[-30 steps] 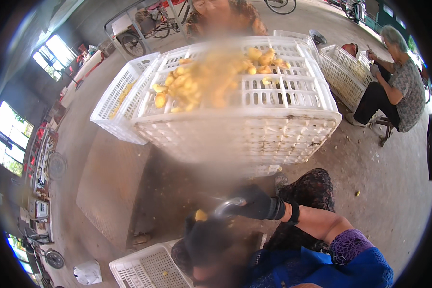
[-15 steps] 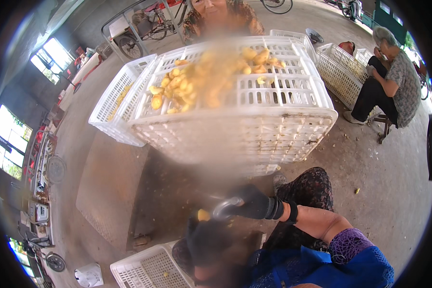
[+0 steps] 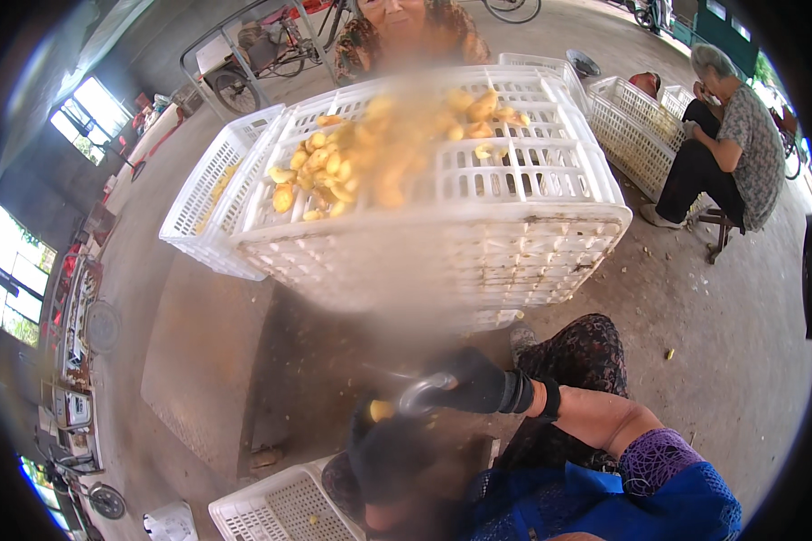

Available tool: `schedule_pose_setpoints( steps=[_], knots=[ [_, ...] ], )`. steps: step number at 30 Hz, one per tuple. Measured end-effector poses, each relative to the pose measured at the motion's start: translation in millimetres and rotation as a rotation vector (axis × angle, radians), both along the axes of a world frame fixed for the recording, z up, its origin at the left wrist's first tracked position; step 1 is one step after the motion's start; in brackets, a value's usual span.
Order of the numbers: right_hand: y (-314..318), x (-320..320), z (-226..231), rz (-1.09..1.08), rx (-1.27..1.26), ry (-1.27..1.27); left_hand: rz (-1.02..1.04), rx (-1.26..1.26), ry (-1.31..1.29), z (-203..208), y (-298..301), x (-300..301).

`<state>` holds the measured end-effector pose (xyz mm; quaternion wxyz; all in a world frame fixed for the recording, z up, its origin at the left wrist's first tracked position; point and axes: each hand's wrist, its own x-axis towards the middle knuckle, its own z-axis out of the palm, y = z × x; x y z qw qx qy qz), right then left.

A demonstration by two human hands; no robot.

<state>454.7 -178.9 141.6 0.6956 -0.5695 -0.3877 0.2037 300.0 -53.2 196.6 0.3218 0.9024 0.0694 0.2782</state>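
Note:
My right hand (image 3: pixel 478 382), in a dark glove, is closed round a shiny, curved metal tool (image 3: pixel 421 393) whose exact kind I cannot make out. My left hand (image 3: pixel 390 451), also dark-gloved and blurred by a smear over the picture, is just to its left and below. At the left hand's upper edge a yellow lump (image 3: pixel 382 410) shows, pinched there close to the tool. Beyond the hands stands an upturned white plastic crate (image 3: pixel 523 216). On its slatted top lies a pile of yellow, knobbly pieces (image 3: pixel 311 171), partly hidden by the smear.
By my lap sits a low white basket (image 3: pixel 271 509) with a small yellow bit inside. Another white crate (image 3: pixel 209 194) adjoins the big one's left. A person (image 3: pixel 410 36) faces me across it; a second person (image 3: pixel 740 149) sits at right beside more crates (image 3: pixel 632 135).
The view has shifted slightly, so the crates and people appear a little farther left. Both hands stay nearly in place, and the yellow lump shows slightly differently at the left hand.

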Motion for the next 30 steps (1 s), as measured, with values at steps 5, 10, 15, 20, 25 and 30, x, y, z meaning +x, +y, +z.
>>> schedule_pose_setpoints(
  steps=[5,10,15,20,25,30],
  knots=[
    [-1,-1,1,-0.013,0.049,-0.006,0.017,-0.350,0.097,-2,-2,-4],
    [0,-2,6,-0.073,-0.024,-0.090,-0.016,-0.645,0.101,-7,-6,-4],
    [-8,5,11,-0.015,-0.108,-0.331,-0.035,-0.331,0.123,-11,-1,-6],
    [-12,8,4,0.104,-0.127,-0.246,0.092,-0.781,0.177,-4,-6,-3],
    [-12,8,-8,0.136,-0.121,-0.052,0.088,-1.488,-0.003,12,-17,4],
    [-12,7,-9,0.117,-0.100,-0.093,0.143,-1.127,0.103,9,-17,5]
  ],
)
